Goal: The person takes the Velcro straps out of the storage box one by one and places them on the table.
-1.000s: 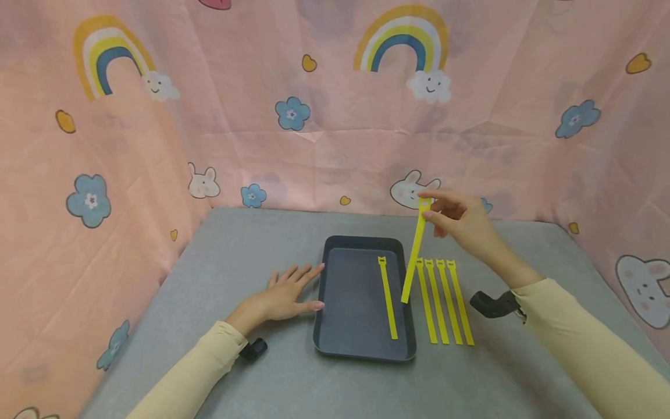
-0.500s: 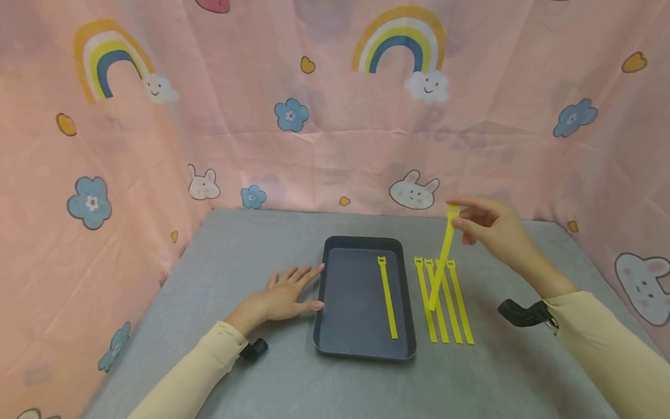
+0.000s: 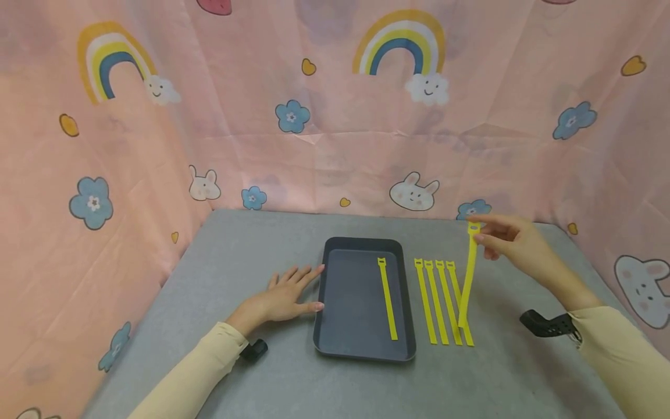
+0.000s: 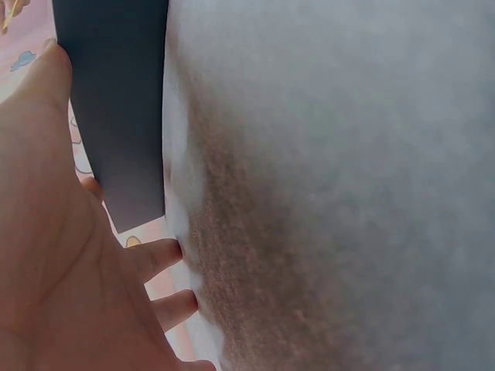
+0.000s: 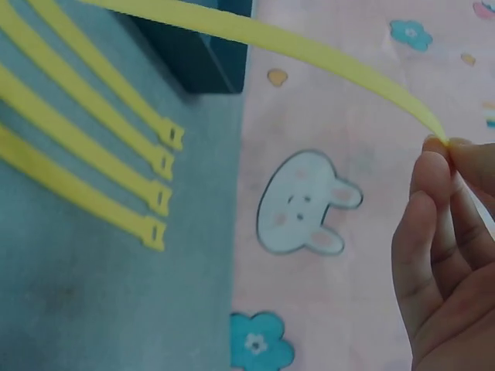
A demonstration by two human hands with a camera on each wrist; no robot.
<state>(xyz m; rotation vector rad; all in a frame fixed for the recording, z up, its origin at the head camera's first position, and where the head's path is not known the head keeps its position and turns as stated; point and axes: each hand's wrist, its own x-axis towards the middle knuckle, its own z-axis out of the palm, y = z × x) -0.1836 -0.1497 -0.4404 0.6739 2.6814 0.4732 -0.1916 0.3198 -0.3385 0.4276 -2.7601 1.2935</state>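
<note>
My right hand point(image 3: 518, 244) pinches a yellow strap-style cable tie point(image 3: 469, 273) by its slotted head between thumb and fingertips. The tie hangs down, its lower end overlapping the rightmost tie of the row in the head view. In the right wrist view the held tie point(image 5: 332, 58) bows away from the fingertips. Several matching cable ties point(image 3: 437, 302) lie side by side on the table, right of a dark grey tray point(image 3: 348, 302). One more tie point(image 3: 387, 297) lies inside the tray. Fingers spread, my left hand point(image 3: 280, 299) rests with thumb and index fingertips at the tray's left rim.
A grey cloth-like surface point(image 3: 251, 238) covers the table. Pink printed curtain point(image 3: 335, 157) encloses the back and both sides. Black wrist-worn devices point(image 3: 546, 325) jut out below both sleeves.
My right hand has carried the held cable tie rightward and slightly lower, from beside the tray's right rim to the right end of the row. The left hand stays put.
</note>
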